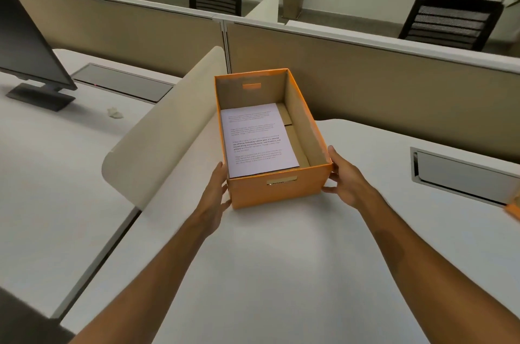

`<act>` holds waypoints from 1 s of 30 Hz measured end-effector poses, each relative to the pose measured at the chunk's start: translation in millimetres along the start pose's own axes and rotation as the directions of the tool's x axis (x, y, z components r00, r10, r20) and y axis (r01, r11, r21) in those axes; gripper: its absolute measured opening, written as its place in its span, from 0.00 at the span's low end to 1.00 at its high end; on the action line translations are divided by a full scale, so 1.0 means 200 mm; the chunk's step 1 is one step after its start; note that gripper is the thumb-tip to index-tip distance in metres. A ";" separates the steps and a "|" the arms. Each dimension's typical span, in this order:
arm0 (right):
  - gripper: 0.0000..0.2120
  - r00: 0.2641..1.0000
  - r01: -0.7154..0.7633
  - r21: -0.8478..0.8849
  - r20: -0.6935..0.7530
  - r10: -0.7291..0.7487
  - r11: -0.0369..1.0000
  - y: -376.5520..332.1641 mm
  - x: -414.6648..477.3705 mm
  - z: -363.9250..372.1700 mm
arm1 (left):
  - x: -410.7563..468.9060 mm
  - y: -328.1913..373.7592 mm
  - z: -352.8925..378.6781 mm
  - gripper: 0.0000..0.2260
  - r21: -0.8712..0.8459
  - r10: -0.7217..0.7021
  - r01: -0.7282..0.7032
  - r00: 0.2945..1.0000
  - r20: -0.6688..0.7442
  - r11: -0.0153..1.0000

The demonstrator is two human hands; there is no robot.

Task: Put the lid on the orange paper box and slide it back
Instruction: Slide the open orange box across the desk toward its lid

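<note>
The orange paper box (277, 191) sits lidless on the white desk (281, 273), a printed sheet (257, 139) lying flat inside it, with the left hand (218, 194) pressed flat-fingered against its near left corner and the right hand (344, 179) cupped around its near right corner, fingers spread along the side. A cream curved divider (166, 129) stands just beside the box on the left and the tan partition (380, 76) rises close behind it. An orange edge (513, 210), perhaps the lid, pokes in at the far right past the metal cable tray (461, 174), and a monitor (28, 48) stands on the neighbouring desk
</note>
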State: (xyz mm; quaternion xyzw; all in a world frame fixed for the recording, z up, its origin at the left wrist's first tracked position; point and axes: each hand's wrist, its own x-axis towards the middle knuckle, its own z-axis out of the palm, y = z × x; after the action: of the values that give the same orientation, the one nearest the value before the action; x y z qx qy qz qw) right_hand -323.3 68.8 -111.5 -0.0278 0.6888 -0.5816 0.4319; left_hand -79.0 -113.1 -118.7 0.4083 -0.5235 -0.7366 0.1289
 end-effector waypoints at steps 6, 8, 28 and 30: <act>0.14 1.000 0.016 0.017 0.016 -0.017 1.000 0.00 0.02 0.01 | 0.02 0.00 0.00 0.22 0.029 -0.005 0.004 1.000 0.029 1.000; 0.14 0.999 0.030 0.020 0.015 -0.031 0.999 0.00 0.01 0.00 | 0.01 0.00 0.01 0.23 0.026 0.007 -0.008 0.999 0.037 1.000; 0.17 0.972 0.140 0.092 -0.205 -0.118 0.986 0.19 -0.56 -0.53 | -0.35 -0.07 0.36 0.25 0.087 0.058 -0.070 0.989 0.133 0.994; 0.17 0.967 0.148 0.091 -0.224 -0.125 0.985 0.22 -0.66 -0.60 | -0.42 -0.10 0.44 0.26 0.089 0.053 -0.066 0.988 0.143 0.994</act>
State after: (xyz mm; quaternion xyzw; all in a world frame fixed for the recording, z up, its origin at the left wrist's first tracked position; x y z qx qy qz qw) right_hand -295.8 248.2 -80.2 0.0117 0.6963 -0.6456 0.3136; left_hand -85.5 5.6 -85.8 0.3452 -0.5770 -0.7342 0.0946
